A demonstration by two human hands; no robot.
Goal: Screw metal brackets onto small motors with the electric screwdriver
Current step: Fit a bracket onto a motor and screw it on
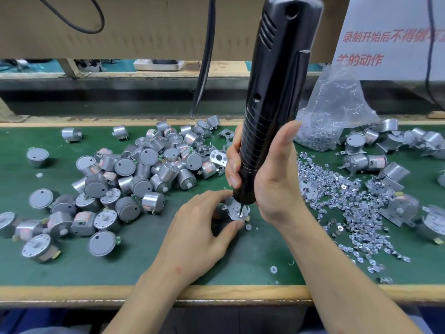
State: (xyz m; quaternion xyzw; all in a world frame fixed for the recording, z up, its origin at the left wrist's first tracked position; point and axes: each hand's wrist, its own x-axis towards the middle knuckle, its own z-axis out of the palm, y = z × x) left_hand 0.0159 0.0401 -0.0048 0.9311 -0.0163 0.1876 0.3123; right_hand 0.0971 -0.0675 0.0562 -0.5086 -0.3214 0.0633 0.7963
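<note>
The left hand (204, 227) pinches the bracketed motor (234, 210) steady on the worktop (144, 266) right under the screwdriver (277, 80), which the right hand (267, 174) grips upright to drive squarely.

A workbench (216, 293) is being covered by a green mat (115, 268) and edged in pale wood. The back is being screened by a brown cardboard panel (144, 27) and a white sign (390, 61) printed in red.

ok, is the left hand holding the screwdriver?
No, the right hand grips the screwdriver; the left hand holds the bracket.
</note>
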